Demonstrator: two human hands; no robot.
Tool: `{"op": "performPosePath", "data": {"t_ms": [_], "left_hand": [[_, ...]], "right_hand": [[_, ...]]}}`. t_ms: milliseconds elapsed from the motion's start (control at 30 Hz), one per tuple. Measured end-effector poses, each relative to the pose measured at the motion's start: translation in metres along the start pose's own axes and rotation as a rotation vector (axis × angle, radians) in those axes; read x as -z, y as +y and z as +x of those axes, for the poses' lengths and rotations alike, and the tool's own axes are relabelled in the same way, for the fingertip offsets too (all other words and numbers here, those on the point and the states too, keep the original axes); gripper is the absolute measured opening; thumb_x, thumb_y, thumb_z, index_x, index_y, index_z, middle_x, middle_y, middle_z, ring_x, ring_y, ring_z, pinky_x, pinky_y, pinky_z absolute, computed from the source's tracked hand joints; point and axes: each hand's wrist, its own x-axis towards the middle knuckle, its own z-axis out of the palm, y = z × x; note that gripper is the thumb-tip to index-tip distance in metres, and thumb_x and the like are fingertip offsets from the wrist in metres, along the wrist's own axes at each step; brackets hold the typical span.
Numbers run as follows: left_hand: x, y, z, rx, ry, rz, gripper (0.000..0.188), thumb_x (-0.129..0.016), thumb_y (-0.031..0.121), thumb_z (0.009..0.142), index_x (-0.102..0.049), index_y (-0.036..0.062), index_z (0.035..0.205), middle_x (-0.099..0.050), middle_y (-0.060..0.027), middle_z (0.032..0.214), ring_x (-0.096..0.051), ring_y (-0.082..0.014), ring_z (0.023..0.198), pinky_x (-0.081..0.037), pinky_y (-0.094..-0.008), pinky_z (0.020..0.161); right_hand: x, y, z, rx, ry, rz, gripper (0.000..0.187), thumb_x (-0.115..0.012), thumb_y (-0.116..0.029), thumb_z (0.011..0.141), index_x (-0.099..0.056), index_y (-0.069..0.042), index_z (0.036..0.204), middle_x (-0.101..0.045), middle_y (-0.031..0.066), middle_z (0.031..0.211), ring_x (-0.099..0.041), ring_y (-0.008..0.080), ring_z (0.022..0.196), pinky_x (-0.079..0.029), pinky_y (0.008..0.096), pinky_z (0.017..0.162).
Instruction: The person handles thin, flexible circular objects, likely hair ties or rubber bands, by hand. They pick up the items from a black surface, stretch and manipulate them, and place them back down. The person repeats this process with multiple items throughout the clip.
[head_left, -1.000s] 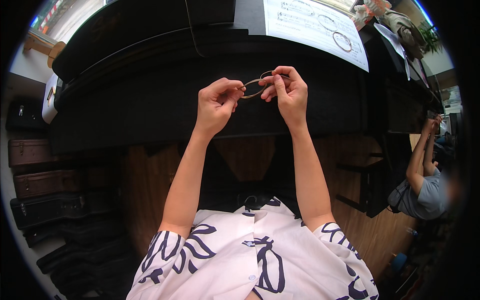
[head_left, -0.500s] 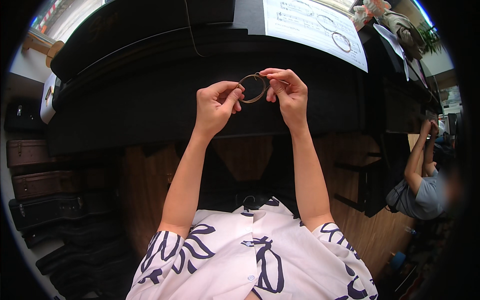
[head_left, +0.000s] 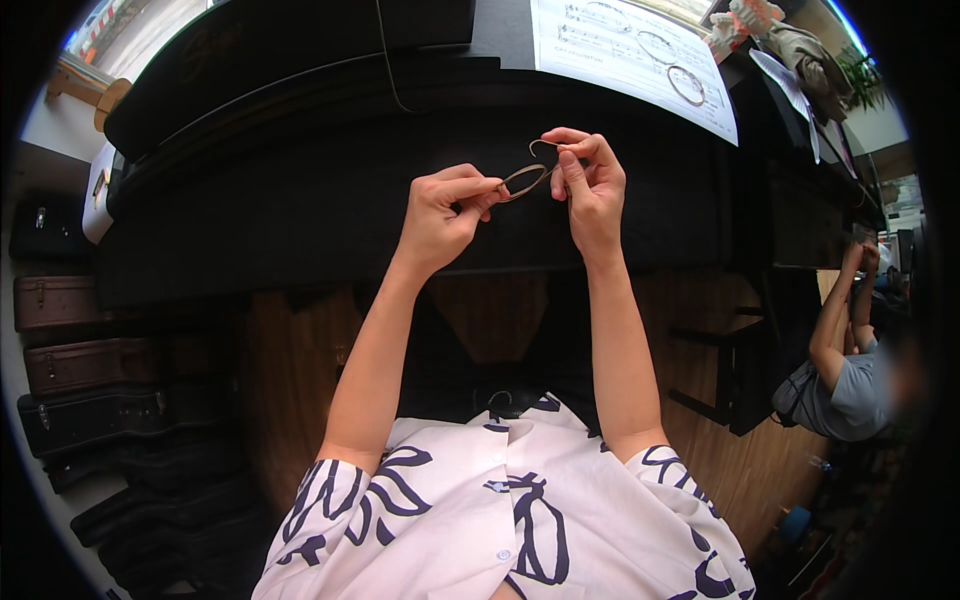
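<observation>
In front of me, above the black surface, both hands hold a coiled bronze-coloured instrument string (head_left: 527, 180). My left hand (head_left: 445, 212) pinches one side of the coil between thumb and fingertips. My right hand (head_left: 592, 190) is closed on the string's other side, and a short curved end sticks out above its fingertips. Seen nearly edge-on, the coil looks like a narrow loop. At the upper right two more ring-shaped coils (head_left: 686, 86) lie on a sheet of printed music (head_left: 625, 75).
The long black surface (head_left: 250, 240) stretches before me, with a thin line (head_left: 390, 70) lying across its back. Several instrument cases (head_left: 85, 367) are stacked at left. At far right a person in a grey shirt (head_left: 850, 390) works. A dark stool-like frame (head_left: 715, 365) stands near them.
The coil has turned from a round, open view to nearly edge-on. Both hands have shifted slightly right, and a curved string end now shows above my right fingers.
</observation>
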Motion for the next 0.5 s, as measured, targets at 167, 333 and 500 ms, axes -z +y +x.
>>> {"op": "performPosePath", "data": {"t_ms": [167,333,500], "left_hand": [[0.002,0.005,-0.002,0.183,0.074,-0.063,0.010,-0.066,-0.004,0.093,-0.075,-0.0021,0.097,-0.073,-0.0070,0.081,-0.065,-0.0102,0.064,-0.052,-0.0213,0.056],[0.004,-0.003,-0.003,0.172,0.092,-0.202,0.009,-0.066,0.000,0.095,-0.073,-0.0027,0.100,-0.073,-0.0081,0.083,-0.064,-0.0092,0.063,-0.051,-0.0205,0.056],[0.005,-0.004,-0.003,0.206,0.091,-0.209,0.010,-0.067,0.002,0.096,-0.073,-0.0036,0.101,-0.073,-0.0079,0.084,-0.063,-0.0083,0.063,-0.052,-0.0203,0.056]], "right_hand": [[0.004,0.006,0.000,0.041,-0.027,0.088,0.008,-0.065,-0.003,0.097,-0.062,-0.002,0.090,-0.065,0.0097,0.113,-0.052,0.0036,0.063,-0.045,0.0204,0.056],[-0.007,0.002,-0.002,0.165,-0.157,-0.468,0.011,-0.075,0.003,0.083,-0.079,-0.006,0.088,-0.065,0.0039,0.108,-0.053,0.0055,0.064,-0.041,0.0228,0.055],[-0.017,0.003,-0.002,0.264,-0.125,-0.602,0.024,-0.070,0.007,0.085,-0.080,-0.008,0.102,-0.068,0.0069,0.096,-0.066,0.0150,0.074,-0.052,0.0260,0.063]]}}
